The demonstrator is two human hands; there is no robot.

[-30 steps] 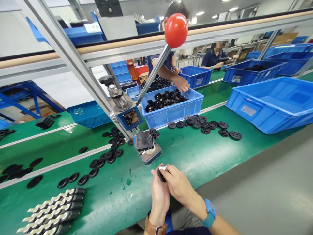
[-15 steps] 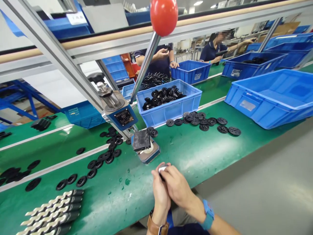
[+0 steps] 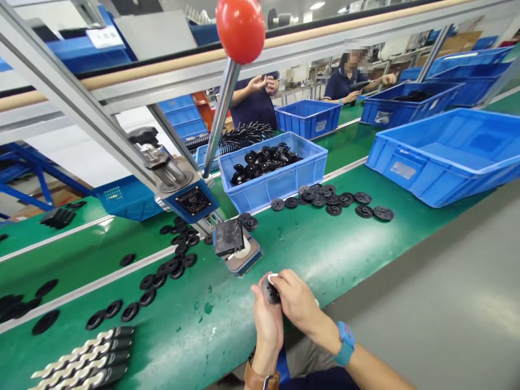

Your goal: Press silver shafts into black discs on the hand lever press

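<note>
My left hand (image 3: 267, 319) is wrapped round a black disc (image 3: 271, 293) with small holes, its flat face turned up. Close against it, my right hand (image 3: 299, 303) is closed over a white piece (image 3: 272, 278) that touches the disc's upper edge. Most of that piece is hidden by the fingers, so its kind does not show. Just beyond both hands stands a hand press (image 3: 194, 200) with a long lever and red ball knob (image 3: 241, 30). A black block (image 3: 228, 236) sits on its base (image 3: 245, 264).
Black discs (image 3: 319, 196) lie behind the press base, and black rings (image 3: 147, 297) spread to the left. Cream wavy rods with black ends (image 3: 87, 357) lie at front left. A blue bin (image 3: 280, 181) holds black parts; another bin (image 3: 430, 179) stands right. Two co-workers (image 3: 254, 103) are across the bench.
The disc in my left hand now shows its flat face, and the white piece appears at my right fingertips. The view has shifted slightly; both hands stay together in front of the press.
</note>
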